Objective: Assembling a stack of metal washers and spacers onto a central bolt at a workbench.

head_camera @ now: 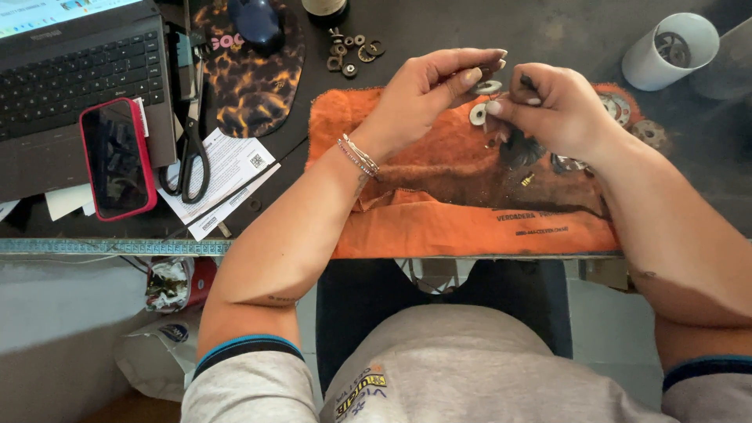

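Orange cloth (439, 211) rough, matt; washers (479, 114) shiny metal; phone (117, 159) glossy

- Your left hand (439, 86) is up in front of you, with the fingers bent and the tips pinched together.
- Your right hand (548, 106) is right next to it, curled up, fingertips pinched too.
- Both your arms are bent, and the two hands almost touch.
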